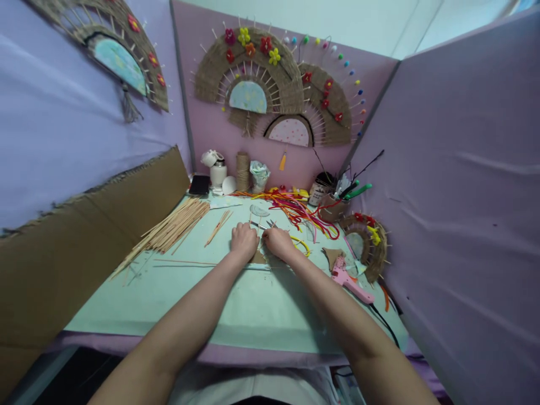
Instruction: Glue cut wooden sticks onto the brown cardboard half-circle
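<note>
Near the middle of the table, my left hand (244, 242) is closed, knuckles up, at the left side of a small brown cardboard piece (258, 257). My right hand (278, 244) is closed just across from it, fingertips turned inward. What the fingers grip is hidden under them. Thin wooden sticks (260, 223) poke up between and beyond the hands. Behind the hands lie scissors (258, 225), partly covered, and a clear protractor (259, 211). A yellow ring-shaped strand (302, 246) is right of my right hand. Long thin sticks (185, 262) lie across the table beside my left forearm.
A bundle of wooden sticks (172, 228) lies left, by an upright cardboard panel (105, 225). Coloured fuzzy stems (295, 211) spread behind. At right are a pink glue gun (352, 286) with cord and a small woven fan (375, 247). A twine spool (243, 171) stands at back.
</note>
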`<move>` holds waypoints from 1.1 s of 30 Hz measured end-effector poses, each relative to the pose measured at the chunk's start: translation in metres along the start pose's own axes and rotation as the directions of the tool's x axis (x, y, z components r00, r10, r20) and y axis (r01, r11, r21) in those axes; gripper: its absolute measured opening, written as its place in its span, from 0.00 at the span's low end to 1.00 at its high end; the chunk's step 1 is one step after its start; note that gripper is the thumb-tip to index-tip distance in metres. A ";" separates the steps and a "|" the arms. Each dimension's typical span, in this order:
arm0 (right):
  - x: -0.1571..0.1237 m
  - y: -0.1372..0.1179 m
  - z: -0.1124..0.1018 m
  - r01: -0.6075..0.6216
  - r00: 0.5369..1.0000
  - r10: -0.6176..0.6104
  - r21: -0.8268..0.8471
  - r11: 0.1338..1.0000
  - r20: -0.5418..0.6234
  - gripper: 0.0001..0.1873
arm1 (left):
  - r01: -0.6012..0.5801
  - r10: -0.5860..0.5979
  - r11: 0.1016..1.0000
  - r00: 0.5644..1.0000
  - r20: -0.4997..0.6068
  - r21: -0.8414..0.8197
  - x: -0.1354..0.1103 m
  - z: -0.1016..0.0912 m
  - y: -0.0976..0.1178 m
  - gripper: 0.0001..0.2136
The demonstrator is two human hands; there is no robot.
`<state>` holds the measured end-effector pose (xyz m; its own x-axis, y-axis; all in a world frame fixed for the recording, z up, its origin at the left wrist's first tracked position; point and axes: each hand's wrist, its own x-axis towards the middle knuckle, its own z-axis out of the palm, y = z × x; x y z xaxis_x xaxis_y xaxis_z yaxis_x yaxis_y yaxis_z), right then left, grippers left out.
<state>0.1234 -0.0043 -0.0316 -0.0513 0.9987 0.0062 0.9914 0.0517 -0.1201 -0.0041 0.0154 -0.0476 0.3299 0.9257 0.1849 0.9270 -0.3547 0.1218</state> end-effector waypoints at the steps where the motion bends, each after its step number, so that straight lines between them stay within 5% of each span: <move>1: 0.000 -0.001 0.000 -0.002 1.000 0.002 -0.006 1.000 0.003 0.16 | 0.004 -0.004 1.000 1.000 0.003 -0.004 0.000 0.000 0.000 0.14; 33: 0.002 0.001 0.001 -0.010 1.000 0.011 0.032 0.999 -0.028 0.15 | -0.002 0.002 1.000 1.000 -0.019 0.002 0.000 0.001 0.000 0.14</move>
<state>0.1242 -0.0027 -0.0332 -0.0371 0.9988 0.0327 0.9875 0.0417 -0.1520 -0.0042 0.0156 -0.0490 0.3284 0.9222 0.2040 0.9266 -0.3565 0.1197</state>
